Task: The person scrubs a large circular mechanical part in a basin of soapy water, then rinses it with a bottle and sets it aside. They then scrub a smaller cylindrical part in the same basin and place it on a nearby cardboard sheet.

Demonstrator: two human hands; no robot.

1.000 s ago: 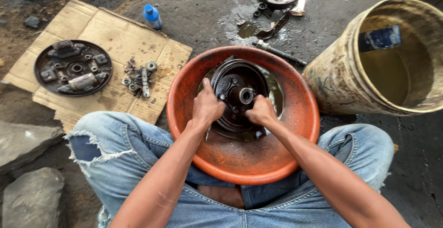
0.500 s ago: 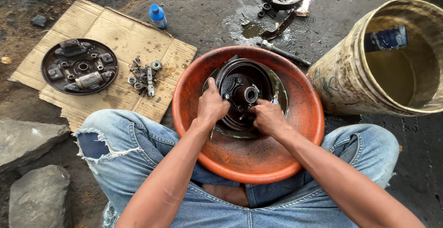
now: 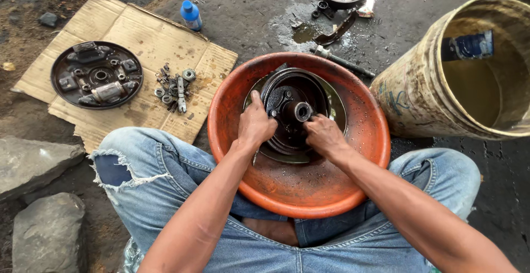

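Between the person's knees, inside an orange basin (image 3: 309,195), lies a dark round brake drum (image 3: 292,113) with a short hub (image 3: 302,110) sticking up from its middle. It sits toward the far half of the basin, in a shallow pool of liquid. Both hands are on it. The left hand (image 3: 255,125) rests on the drum's left side, fingers curled over the rim and the thumb pointing up along its edge. The right hand (image 3: 326,136) is folded over the drum's near right part, knuckles up, fingertips pressed close beside the hub; whether it grips something small there cannot be told. Both forearms reach in from the bottom of the view over legs in torn blue jeans (image 3: 143,168).

Left of the basin, on the ground, lies a flattened sheet of cardboard (image 3: 138,35). On it rests a round black backing plate (image 3: 97,75) carrying brake parts, and just right of that a small heap of nuts, washers and bolts (image 3: 174,88). A small blue bottle (image 3: 191,14) stands at the cardboard's far edge. Beyond the basin, on wet concrete, lie curved brake shoes (image 3: 339,8) and a long metal rod (image 3: 342,60). To the right stands a large dirty bucket (image 3: 419,96), holding murky liquid with a blue container (image 3: 469,45) dipped into it. Two grey stones (image 3: 38,195) sit at the lower left.
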